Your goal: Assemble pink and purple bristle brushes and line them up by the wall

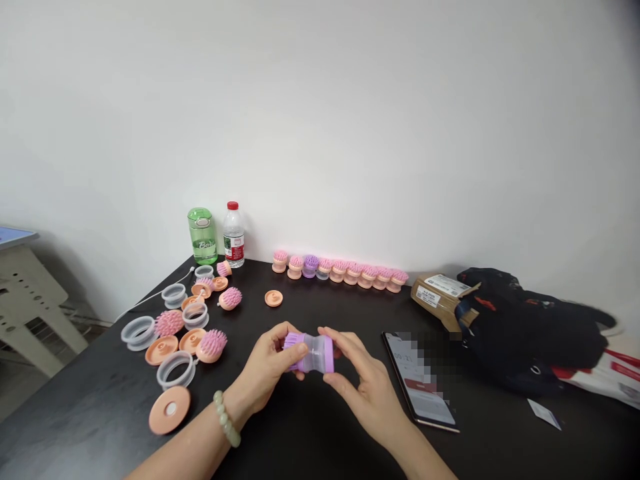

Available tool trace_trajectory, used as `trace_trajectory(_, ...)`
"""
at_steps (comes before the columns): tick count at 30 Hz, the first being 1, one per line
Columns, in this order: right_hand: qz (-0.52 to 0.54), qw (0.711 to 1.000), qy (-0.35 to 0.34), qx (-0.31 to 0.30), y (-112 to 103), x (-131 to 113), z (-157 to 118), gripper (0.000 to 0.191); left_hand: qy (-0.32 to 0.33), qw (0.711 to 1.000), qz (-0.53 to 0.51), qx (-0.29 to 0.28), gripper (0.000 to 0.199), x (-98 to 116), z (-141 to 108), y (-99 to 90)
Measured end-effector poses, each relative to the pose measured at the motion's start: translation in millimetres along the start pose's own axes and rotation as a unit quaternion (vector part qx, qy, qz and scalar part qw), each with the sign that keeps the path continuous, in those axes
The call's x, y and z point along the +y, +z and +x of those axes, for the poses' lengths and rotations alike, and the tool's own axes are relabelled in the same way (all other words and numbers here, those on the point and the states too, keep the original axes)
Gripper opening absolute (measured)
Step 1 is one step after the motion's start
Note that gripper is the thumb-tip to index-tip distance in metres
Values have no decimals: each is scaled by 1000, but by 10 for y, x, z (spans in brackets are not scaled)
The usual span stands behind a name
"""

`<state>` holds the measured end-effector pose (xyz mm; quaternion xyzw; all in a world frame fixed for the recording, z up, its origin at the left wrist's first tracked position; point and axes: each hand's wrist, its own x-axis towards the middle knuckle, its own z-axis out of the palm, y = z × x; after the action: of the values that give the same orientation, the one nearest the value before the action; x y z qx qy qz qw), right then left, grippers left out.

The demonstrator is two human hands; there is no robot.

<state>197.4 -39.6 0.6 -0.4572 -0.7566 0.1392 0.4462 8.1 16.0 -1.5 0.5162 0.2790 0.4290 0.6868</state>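
Between my hands, above the black table, is a purple bristle brush (316, 355) lying on its side, with a clear waisted middle and a purple base. My left hand (273, 360) grips its bristled end, the thumb across the clear part. The fingers and thumb of my right hand (363, 383) are pinched on the base at the other end. To the left lie loose parts: pink bristle heads (213, 345), clear rings (176, 370) and peach discs (170, 409). One peach disc (273, 298) lies apart, beyond my left hand.
Along the wall stands a row of whole brushes (353, 272), mostly pink, one purple. A green bottle (203, 240) and a water bottle (233, 237) are at back left. To the right are a phone (417, 383), a cardboard box (440, 297), a black bag (540, 333) and a card (545, 413).
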Motion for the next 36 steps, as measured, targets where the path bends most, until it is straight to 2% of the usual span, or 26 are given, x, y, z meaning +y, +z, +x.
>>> trace_trajectory(6, -22, 999, -37, -22, -22, 2, 17, 47, -63, 998, 3, 1, 46, 13, -6, 4)
trace_trajectory(10, -43, 993, -91, -66, -97, 15, 34, 53, -103, 995, -6, -1, 52, 17, 7, 4)
trace_trajectory(14, -59, 986, -105, -111, -160, 20, 30, 55, -128, 991, -13, -21, 54, -4, 22, -13)
trace_trajectory(19, -72, 985, -126, -90, -147, 5, 18, 53, -138, 990, -17, -30, 53, -6, 21, -28)
trace_trajectory(22, -70, 994, -71, -41, -85, 2, 15, 44, -80, 996, 8, -27, 47, 9, 3, -23)
trace_trajectory(25, -9, 998, 69, -4, 17, 14, 18, 36, 54, 991, 118, -28, 47, 13, -18, -22)
trace_trajectory(26, 36, 991, 130, -10, 57, 24, 18, 40, 105, 979, 172, -30, 47, 13, -24, -24)
trace_trajectory(28, 152, 959, 237, -28, 136, 54, 15, 49, 201, 941, 271, -37, 40, 16, -34, -30)
trace_trajectory(30, 255, 921, 293, -38, 190, 93, 6, 58, 256, 911, 321, -45, 30, 25, -39, -36)
trace_trajectory(32, 304, 903, 301, -29, 202, 128, 0, 65, 260, 909, 324, -44, 29, 32, -34, -43)
trace_trajectory(33, 304, 907, 290, -21, 191, 141, 0, 67, 249, 914, 319, -34, 31, 33, -28, -47)
trace_trajectory(36, 245, 945, 216, 11, 126, 148, 13, 65, 191, 935, 298, 10, 40, 23, 1, -64)
